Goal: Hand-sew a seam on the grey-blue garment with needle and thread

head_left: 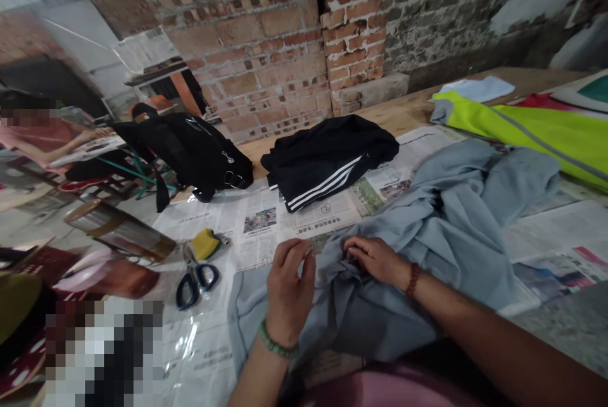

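Observation:
A crumpled grey-blue garment (446, 230) lies across the newspaper-covered table (266, 217) in front of me. My left hand (289, 290), with a green bead bracelet, pinches a fold at the garment's left edge. My right hand (377, 260), with a red bead bracelet, rests on the cloth just right of it, fingers curled into the bunched fabric. The two hands are a few centimetres apart.
Blue-handled scissors (196, 283) and a yellow-green item (205, 243) lie to the left. A folded black garment with white stripes (327, 157), a black bag (190, 150) and a neon yellow vest (536, 131) sit further back. A person sits at far left; a brick wall stands behind.

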The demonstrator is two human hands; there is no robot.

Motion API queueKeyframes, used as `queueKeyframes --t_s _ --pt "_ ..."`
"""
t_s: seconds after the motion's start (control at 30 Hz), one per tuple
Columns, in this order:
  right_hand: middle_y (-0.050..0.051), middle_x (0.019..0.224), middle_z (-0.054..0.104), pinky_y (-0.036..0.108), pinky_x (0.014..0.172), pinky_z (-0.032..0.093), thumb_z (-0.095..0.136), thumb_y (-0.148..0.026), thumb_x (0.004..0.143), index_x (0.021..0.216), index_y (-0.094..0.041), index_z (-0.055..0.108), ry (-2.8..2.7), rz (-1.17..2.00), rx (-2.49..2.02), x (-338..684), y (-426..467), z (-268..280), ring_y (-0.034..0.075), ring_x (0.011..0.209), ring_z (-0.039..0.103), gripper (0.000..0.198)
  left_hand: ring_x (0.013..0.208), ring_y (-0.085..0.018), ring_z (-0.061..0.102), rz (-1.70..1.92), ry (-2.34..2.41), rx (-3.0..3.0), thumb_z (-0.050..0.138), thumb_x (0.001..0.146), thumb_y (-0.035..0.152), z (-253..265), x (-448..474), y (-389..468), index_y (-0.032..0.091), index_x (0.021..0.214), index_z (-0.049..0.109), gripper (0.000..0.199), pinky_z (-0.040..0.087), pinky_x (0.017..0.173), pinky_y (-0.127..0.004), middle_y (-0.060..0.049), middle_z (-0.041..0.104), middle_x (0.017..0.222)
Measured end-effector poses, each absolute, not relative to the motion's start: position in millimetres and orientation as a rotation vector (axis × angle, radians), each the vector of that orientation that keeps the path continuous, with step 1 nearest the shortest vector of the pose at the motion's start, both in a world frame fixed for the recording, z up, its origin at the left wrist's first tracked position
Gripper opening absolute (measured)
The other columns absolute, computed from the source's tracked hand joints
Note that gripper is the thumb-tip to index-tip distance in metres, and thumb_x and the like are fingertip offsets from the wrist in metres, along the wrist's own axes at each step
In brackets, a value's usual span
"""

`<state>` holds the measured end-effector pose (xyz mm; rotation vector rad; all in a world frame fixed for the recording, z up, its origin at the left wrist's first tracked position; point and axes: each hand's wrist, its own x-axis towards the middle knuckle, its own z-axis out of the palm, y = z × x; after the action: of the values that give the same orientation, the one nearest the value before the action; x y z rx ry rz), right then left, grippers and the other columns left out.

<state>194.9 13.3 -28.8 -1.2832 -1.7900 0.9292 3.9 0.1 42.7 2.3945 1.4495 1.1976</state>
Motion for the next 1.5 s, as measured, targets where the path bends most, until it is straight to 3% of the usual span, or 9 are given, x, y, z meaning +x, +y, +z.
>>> queueKeyframes --t_s 0.1,0.2,0.4,0.6,1.03,1.17,1.3,1.4,1.5 --pt "0.000 0.072 0.064 0.022 0.053 0.041 0.042 -0.018 0.083 0.096 -0.019 0.059 -1.758 0.956 -1.278 195 12 -28 0.011 0.054 0.054 0.022 0.065 -0.013 0.056 0.933 1.378 2.306 0.050 0.082 0.021 42 7 -21 0.020 0.082 0.061 0.011 0.046 0.057 -0.023 -0.004 0.058 0.080" --pt "-0.001 0.070 0.063 0.022 0.054 0.042 0.041 -0.015 0.082 0.113 -0.022 0.053 -1.723 0.945 -1.252 196 10 -28 0.010 0.053 0.054 0.033 0.066 -0.015 0.058 0.731 1.447 2.273 0.056 0.079 0.026 25 13 -34 0.020 0.082 0.063 0.009 0.046 0.057 -0.025 -0.005 0.060 0.080" --pt "0.003 0.078 0.063 0.026 0.068 0.045 0.040 -0.006 0.076 0.081 -0.019 0.063 -1.876 0.851 -1.063 198 8 -28 0.013 0.074 0.058 0.027 0.074 -0.019 0.059 0.763 1.564 2.168 0.060 0.074 0.024 1 29 -27 0.020 0.081 0.065 0.010 0.047 0.067 -0.030 -0.006 0.062 0.081" --pt "0.004 0.083 0.062 0.023 0.059 0.044 0.057 -0.022 0.074 0.088 -0.017 0.063 -1.930 0.869 -1.079 199 3 -23 0.012 0.065 0.055 0.016 0.067 -0.016 0.056 0.922 1.434 1.911 0.057 0.075 0.018 -2 29 -19 0.021 0.076 0.070 0.014 0.044 0.064 -0.027 -0.003 0.062 0.071" --pt "0.003 0.084 0.062 0.022 0.058 0.042 0.060 -0.016 0.069 0.086 -0.016 0.064 -1.934 0.872 -1.140 200 5 -23 0.011 0.062 0.053 0.017 0.064 -0.015 0.053 0.644 1.481 1.802 0.055 0.078 0.027 16 6 -57 0.019 0.069 0.069 0.018 0.040 0.059 -0.023 -0.003 0.059 0.068" --pt "0.003 0.085 0.062 0.021 0.058 0.042 0.060 -0.016 0.069 0.088 -0.016 0.064 -1.919 0.892 -1.122 201 5 -26 0.010 0.061 0.054 0.020 0.061 -0.012 0.052 0.231 1.151 1.739 0.060 0.075 0.036 41 7 -71 0.021 0.089 0.068 0.022 0.040 0.054 -0.019 0.000 0.062 0.072" --pt "0.003 0.083 0.062 0.021 0.057 0.042 0.060 -0.016 0.069 0.087 -0.017 0.065 -1.919 0.905 -1.107 201 5 -26 0.010 0.061 0.053 0.019 0.049 -0.008 0.046 -0.045 0.645 1.809 0.048 0.083 0.040 63 5 -78 0.016 0.069 0.068 0.034 0.034 0.046 -0.018 0.001 0.054 0.054" --pt "0.003 0.084 0.062 0.021 0.056 0.041 0.060 -0.017 0.069 0.088 -0.017 0.064 -1.920 0.911 -1.102 202 4 -25 0.010 0.060 0.053 0.019 0.046 -0.007 0.044 0.093 0.872 2.047 0.047 0.084 0.032 63 -2 -65 0.016 0.056 0.061 0.036 0.032 0.043 -0.019 0.002 0.049 0.050" --pt "0.004 0.086 0.062 0.022 0.057 0.042 0.057 -0.020 0.074 0.089 -0.017 0.064 -1.910 0.935 -1.079 203 4 -23 0.012 0.065 0.055 0.017 0.059 -0.011 0.054 0.617 1.310 2.242 0.049 0.083 0.024 53 -7 -35 0.017 0.071 0.063 0.020 0.042 0.055 -0.021 0.000 0.058 0.063"
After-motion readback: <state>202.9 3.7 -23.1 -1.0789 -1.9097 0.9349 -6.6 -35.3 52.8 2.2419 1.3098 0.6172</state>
